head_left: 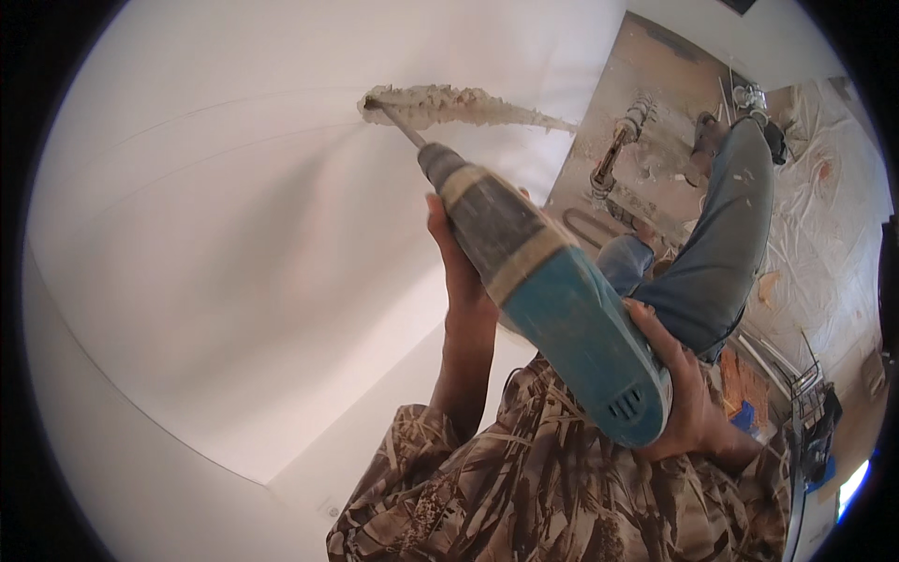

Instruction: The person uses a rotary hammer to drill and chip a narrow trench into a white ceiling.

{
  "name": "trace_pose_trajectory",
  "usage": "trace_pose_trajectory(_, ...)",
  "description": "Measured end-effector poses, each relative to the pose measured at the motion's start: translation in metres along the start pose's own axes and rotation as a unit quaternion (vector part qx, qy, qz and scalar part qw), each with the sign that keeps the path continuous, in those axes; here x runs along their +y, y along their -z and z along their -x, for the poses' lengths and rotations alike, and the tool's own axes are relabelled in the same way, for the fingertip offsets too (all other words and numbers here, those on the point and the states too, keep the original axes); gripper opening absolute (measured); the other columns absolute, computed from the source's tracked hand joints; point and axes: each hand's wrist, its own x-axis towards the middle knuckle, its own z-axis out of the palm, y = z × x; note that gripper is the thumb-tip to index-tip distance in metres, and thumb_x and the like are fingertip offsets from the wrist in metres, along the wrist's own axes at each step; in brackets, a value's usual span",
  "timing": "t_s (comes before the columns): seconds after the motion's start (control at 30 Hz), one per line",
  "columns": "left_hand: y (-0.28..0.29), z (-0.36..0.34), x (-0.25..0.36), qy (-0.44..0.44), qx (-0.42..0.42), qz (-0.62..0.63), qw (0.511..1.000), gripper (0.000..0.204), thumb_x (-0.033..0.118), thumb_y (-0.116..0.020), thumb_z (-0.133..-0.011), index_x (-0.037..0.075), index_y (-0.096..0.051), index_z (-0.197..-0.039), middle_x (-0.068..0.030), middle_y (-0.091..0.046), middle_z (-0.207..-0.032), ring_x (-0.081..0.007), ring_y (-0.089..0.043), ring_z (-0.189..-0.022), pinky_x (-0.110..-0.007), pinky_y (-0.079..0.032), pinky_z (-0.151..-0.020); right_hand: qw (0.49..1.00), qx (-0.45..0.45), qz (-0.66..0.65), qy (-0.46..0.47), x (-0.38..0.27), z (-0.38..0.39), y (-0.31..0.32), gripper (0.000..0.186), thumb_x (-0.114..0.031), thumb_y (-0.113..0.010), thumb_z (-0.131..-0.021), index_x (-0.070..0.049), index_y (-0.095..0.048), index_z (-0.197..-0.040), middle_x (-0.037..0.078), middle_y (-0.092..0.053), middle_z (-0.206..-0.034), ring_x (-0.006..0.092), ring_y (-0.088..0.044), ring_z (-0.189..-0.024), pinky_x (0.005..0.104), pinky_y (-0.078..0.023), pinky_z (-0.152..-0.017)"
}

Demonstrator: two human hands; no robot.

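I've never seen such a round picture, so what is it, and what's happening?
This is a person working with bare hands. A camera on their head looks down, and its wide lens makes the picture bendy. Their left hand supports the front of a blue drill, and their right hand holds the back. The drill's metal bit reaches the left end of a rough groove in the white wall. At the right, a crinkly plastic sheet lies beside a leg in blue jeans.
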Motion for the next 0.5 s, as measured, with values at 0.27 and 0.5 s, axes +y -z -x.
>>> trace_pose_trajectory(0.27,-0.016,0.04,-0.021,0.002,-0.013,0.026,1.0,0.083,0.082,-0.043,-0.09,0.011,-0.05,-0.131,-0.0143,-0.06,-0.112,-0.0335,-0.065,-0.101,-0.052,-0.058,-0.088,0.999,-0.005,-0.012,0.051,0.023,0.059,0.003,0.121,-0.029,-0.094,-0.062,0.0,-0.026,-0.158,0.027,-0.065,-0.124,0.0402,-0.069,-0.109,0.0398,-0.052,-0.094)
trace_pose_trajectory(0.5,-0.004,0.037,-0.013,-0.027,0.003,0.016,0.999,0.085,0.082,-0.042,-0.09,0.01,-0.047,-0.135,-0.0153,-0.058,-0.115,-0.0346,-0.065,-0.101,-0.054,-0.059,-0.085,0.997,0.005,0.001,0.075,0.029,0.045,-0.012,0.119,-0.029,-0.095,-0.064,0.0,-0.027,-0.157,0.027,-0.066,-0.12,0.0399,-0.071,-0.103,0.0396,-0.055,-0.087)
